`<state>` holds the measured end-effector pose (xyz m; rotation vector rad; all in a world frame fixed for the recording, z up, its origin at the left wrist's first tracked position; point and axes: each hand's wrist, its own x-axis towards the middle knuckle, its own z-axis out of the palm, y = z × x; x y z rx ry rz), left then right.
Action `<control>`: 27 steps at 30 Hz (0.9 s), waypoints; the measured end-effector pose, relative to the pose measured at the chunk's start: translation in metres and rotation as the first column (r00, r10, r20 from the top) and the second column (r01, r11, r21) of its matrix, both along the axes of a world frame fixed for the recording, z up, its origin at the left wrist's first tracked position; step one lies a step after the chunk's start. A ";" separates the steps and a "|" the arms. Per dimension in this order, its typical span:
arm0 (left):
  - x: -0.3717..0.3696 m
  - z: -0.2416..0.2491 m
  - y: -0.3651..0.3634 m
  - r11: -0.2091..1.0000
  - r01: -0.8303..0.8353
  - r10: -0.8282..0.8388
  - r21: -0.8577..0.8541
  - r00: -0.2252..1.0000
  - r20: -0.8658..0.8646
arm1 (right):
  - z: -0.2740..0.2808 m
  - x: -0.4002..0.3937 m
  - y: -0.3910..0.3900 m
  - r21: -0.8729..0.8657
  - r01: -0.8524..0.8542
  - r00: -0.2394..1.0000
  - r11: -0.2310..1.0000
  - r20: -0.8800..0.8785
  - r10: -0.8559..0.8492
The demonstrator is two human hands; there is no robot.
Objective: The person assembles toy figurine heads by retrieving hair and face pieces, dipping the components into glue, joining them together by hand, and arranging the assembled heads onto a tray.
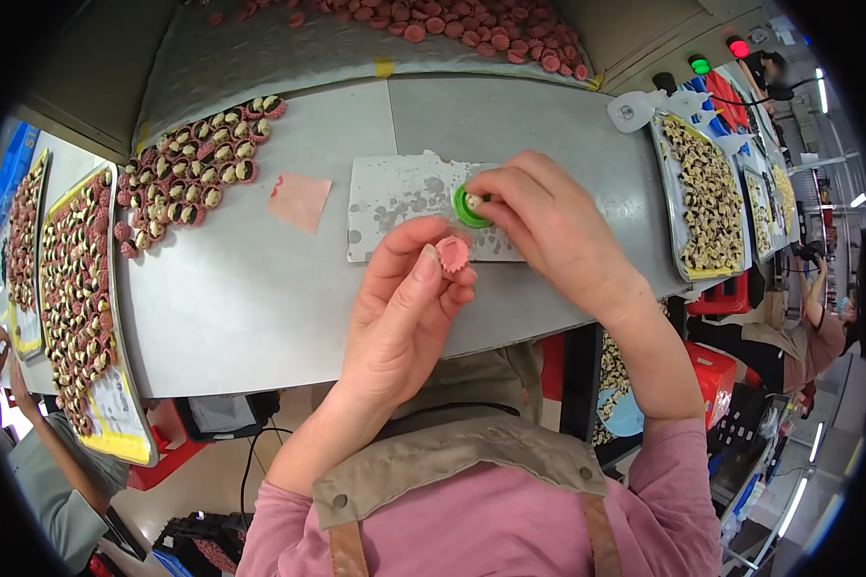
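Between the thumb and fingers of my left hand (404, 298) is a small pink fluted cup (453, 254), its open side facing up. My right hand (539, 216) pinches a small pale piece (473, 201) at a round green container (465, 213). The green container rests on a white, grey-spotted board (394, 207) on the metal table (231, 317). Just left of the board lies a pinkish square sheet (300, 201). My right fingers partly hide the pale piece and the green container.
Filled cups (197, 168) cluster at the table's back left. Pink cups (471, 29) are heaped at the back. Loaded trays stand left (151, 423) and right (685, 260). Other people are at far left (67, 471) and far right (798, 341).
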<state>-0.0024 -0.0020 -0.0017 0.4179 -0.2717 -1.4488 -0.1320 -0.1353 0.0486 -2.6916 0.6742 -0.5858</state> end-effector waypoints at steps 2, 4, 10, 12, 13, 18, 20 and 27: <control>0.000 0.000 0.000 1.000 -0.002 0.002 0.001 1.000 0.022 | 0.002 -0.001 0.002 -0.002 -0.021 1.000 1.000 -0.002 0.021; 0.001 0.005 -0.001 1.000 -0.001 -0.001 0.020 0.998 0.055 | 0.003 -0.002 0.002 -0.014 -0.025 1.000 1.000 -0.010 0.025; -0.002 0.010 -0.002 0.997 -0.046 0.041 0.069 0.997 0.071 | -0.002 -0.002 0.000 -0.037 -0.016 1.000 0.999 -0.007 0.016; -0.002 0.009 -0.002 0.995 -0.060 0.055 0.077 0.996 0.068 | -0.001 -0.004 -0.001 -0.051 -0.072 0.997 0.996 0.010 0.072; -0.003 0.008 -0.003 0.995 -0.067 0.062 0.079 0.996 0.067 | 0.000 -0.006 -0.001 -0.040 -0.077 0.997 0.996 0.006 0.077; -0.004 0.006 -0.003 0.996 -0.062 0.053 0.068 0.991 0.122 | 0.000 -0.015 -0.004 0.260 -0.005 0.999 0.966 0.053 -0.009; -0.004 0.008 -0.004 0.996 -0.059 0.050 0.064 0.990 0.132 | 0.001 -0.019 0.002 0.501 0.032 0.983 0.865 0.143 -0.119; -0.004 0.005 -0.005 0.999 -0.022 0.017 0.032 0.992 0.126 | 0.010 -0.017 0.035 0.649 -0.158 0.903 0.745 0.399 -0.156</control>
